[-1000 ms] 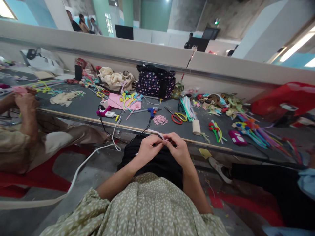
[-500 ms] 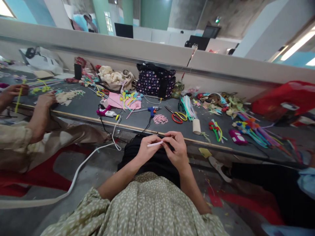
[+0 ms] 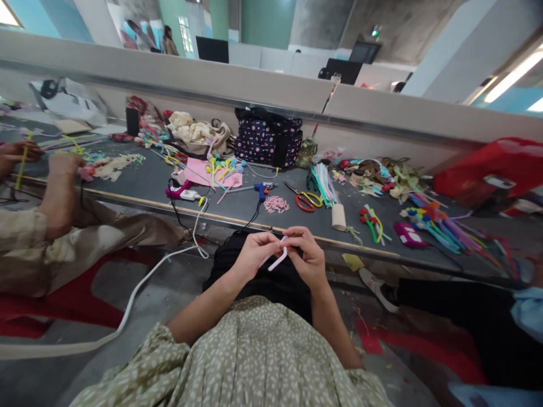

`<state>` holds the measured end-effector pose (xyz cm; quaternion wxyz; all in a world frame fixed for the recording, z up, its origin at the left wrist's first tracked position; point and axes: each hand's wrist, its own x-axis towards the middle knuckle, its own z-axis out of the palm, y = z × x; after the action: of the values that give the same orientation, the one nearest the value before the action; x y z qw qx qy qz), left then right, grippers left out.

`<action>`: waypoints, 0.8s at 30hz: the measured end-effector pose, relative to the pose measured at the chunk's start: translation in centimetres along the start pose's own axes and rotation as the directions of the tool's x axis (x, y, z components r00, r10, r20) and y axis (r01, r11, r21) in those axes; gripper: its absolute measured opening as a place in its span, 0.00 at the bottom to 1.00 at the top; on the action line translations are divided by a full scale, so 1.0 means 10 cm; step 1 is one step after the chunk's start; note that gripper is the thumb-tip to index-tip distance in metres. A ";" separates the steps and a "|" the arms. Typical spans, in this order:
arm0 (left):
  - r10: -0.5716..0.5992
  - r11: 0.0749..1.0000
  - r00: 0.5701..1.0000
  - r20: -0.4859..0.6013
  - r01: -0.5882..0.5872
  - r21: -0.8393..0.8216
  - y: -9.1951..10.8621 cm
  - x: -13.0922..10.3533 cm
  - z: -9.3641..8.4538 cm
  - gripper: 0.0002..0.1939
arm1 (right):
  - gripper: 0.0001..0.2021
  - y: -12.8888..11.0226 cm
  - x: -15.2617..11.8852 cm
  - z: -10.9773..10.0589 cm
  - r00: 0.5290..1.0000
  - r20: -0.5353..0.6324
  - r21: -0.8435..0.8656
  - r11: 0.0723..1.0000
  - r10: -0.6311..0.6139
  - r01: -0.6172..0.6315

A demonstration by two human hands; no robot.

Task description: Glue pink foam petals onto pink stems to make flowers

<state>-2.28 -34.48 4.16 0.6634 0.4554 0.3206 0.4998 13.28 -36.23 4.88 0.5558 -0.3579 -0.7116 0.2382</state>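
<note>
A pale lilac pipe cleaner [image 3: 278, 261] is bent between my two hands, above my lap and just in front of the table edge. My left hand [image 3: 253, 257] pinches it with thumb and fingers. The fingertips of my right hand [image 3: 308, 260] close on it from the other side, close to the bend. One end sticks out toward me, and another length runs beside my left fingers. On the table ahead lie a heap of small pink pieces [image 3: 276, 204], a blue glue gun [image 3: 262, 191] and scissors [image 3: 306, 201] with red and yellow handles.
Bundled pastel pipe cleaners [image 3: 324, 183] lie by a beige cylinder [image 3: 338, 217]. A dotted bag [image 3: 267, 138] stands against the partition. A white cable [image 3: 146, 282] hangs at my left. A co-worker's hands [image 3: 63, 164] work at far left; another person's leg [image 3: 441, 302] is at right.
The pipe cleaner was nearly straight across my fingers and is now bent, one end pointing down toward me. My right fingers have shifted over it. The co-worker's hands at left moved slightly left.
</note>
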 end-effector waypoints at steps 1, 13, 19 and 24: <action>0.050 0.997 0.999 -0.008 -0.049 0.061 0.01 0.00 0.00 0.12 | 0.06 0.00 0.00 0.00 1.000 -0.005 0.028 0.999 0.023 -0.023; 0.523 0.543 0.840 0.141 -0.456 0.705 0.03 -0.04 -0.04 0.09 | 0.10 0.11 -0.01 0.03 0.925 0.087 0.149 0.913 0.369 -0.378; 0.373 0.743 0.923 0.089 -0.355 0.567 0.01 0.00 -0.08 0.10 | 0.08 0.13 -0.02 0.03 0.923 0.060 0.195 0.903 0.379 -0.384; 0.162 0.914 0.981 0.103 -0.189 0.360 0.01 0.03 -0.13 0.12 | 0.08 0.11 -0.02 0.02 0.915 0.070 0.199 0.893 0.398 -0.404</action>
<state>-3.39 -33.80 3.75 0.5297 0.6160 0.3426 0.4717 13.39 -35.68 3.95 0.5195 -0.4328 -0.6011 0.4261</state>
